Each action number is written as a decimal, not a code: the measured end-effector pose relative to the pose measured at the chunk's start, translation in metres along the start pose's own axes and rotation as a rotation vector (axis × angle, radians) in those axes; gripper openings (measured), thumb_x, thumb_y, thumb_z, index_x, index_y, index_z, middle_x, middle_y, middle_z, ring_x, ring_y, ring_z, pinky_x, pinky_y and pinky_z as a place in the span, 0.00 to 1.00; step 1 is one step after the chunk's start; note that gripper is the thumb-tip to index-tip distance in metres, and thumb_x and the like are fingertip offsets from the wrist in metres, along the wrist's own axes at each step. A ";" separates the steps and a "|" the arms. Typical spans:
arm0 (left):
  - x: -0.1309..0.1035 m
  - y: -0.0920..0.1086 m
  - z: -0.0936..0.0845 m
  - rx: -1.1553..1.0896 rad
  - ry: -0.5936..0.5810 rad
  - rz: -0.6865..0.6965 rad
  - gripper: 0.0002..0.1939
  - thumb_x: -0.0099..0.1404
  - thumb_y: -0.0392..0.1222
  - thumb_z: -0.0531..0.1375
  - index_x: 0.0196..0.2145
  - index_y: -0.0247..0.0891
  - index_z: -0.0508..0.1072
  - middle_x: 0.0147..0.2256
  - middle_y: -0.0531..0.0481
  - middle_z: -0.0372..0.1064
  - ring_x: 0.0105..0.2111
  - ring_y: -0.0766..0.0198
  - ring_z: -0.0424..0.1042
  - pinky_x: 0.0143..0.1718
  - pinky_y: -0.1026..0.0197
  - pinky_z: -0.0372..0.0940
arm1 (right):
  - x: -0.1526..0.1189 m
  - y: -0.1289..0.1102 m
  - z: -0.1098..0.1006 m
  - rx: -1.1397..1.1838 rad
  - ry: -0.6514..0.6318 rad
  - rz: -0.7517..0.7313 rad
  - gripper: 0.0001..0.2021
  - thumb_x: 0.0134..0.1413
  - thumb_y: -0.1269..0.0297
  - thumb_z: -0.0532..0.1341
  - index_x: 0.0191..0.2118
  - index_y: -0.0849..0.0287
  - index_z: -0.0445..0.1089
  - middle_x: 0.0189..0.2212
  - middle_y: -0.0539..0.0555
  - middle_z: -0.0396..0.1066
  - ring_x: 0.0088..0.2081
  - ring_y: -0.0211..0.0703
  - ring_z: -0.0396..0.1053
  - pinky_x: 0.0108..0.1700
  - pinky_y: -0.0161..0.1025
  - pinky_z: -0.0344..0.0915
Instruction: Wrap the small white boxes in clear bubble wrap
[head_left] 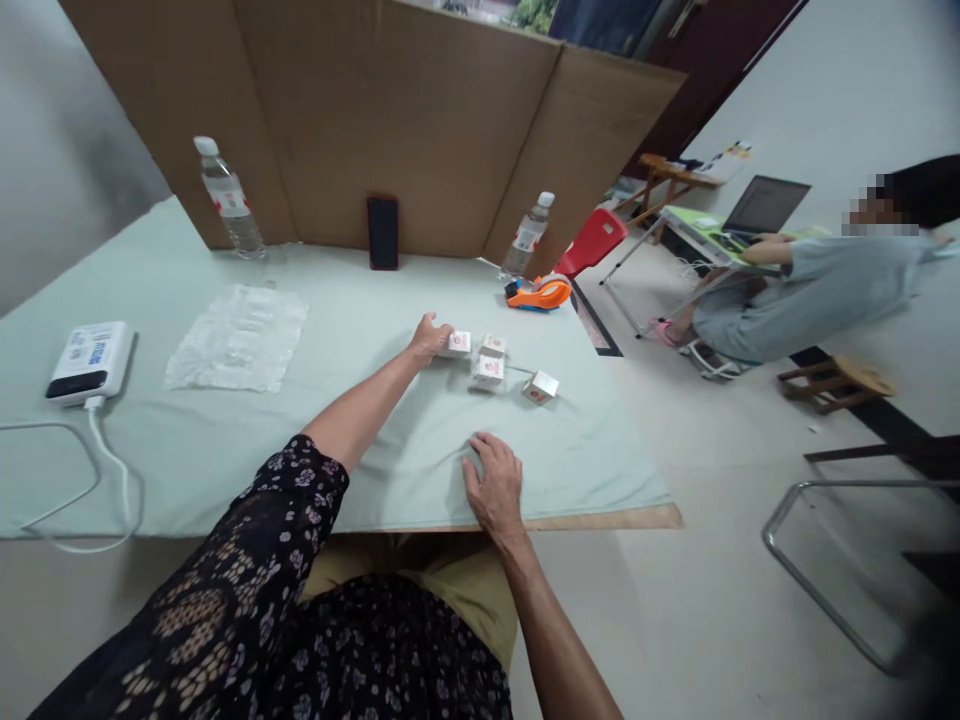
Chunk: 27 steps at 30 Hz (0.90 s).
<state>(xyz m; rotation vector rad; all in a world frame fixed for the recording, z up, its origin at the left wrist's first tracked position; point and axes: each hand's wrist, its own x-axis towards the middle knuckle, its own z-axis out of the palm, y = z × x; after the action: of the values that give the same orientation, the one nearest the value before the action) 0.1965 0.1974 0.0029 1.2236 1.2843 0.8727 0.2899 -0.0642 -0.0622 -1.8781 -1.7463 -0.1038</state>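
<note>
On the pale green tabletop (225,440), the left hand (430,339) reaches forward, its grip closed around a small white box (457,343); three more small boxes (489,370) lie just beside it to the right. Nearer the edge, the right hand (493,487) rests flat on the cloth, fingers spread, holding nothing

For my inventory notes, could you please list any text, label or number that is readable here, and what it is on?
No text is legible.
Small boxes: red marks, too small.
Power bank: blue and white label, blurred.
Left bottle: red and white label, unreadable.
Right bottle: label unreadable.
</note>
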 end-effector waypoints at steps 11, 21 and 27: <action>-0.002 0.006 0.025 0.369 0.061 0.103 0.31 0.69 0.43 0.51 0.67 0.31 0.57 0.66 0.34 0.59 0.66 0.53 0.58 0.66 0.56 0.52 | 0.001 0.006 0.002 0.000 0.003 -0.031 0.14 0.60 0.64 0.58 0.49 0.59 0.73 0.52 0.61 0.74 0.53 0.54 0.68 0.52 0.49 0.62; -0.103 -0.031 -0.204 1.253 0.380 0.058 0.34 0.66 0.53 0.56 0.64 0.33 0.60 0.70 0.30 0.45 0.71 0.37 0.40 0.67 0.32 0.39 | 0.005 0.010 0.007 -0.003 0.019 -0.037 0.15 0.61 0.61 0.56 0.47 0.59 0.74 0.52 0.61 0.74 0.52 0.55 0.68 0.51 0.50 0.62; -0.142 -0.052 -0.218 1.316 0.307 -0.110 0.29 0.70 0.56 0.50 0.57 0.32 0.66 0.62 0.27 0.60 0.62 0.39 0.58 0.59 0.39 0.55 | 0.009 0.010 0.008 -0.009 0.030 -0.041 0.15 0.61 0.60 0.55 0.47 0.59 0.75 0.51 0.62 0.75 0.52 0.55 0.69 0.50 0.50 0.62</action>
<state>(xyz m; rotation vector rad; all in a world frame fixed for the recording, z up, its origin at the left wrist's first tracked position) -0.0442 0.0870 0.0097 1.9953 2.2810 0.0065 0.2986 -0.0528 -0.0684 -1.8385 -1.7672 -0.1549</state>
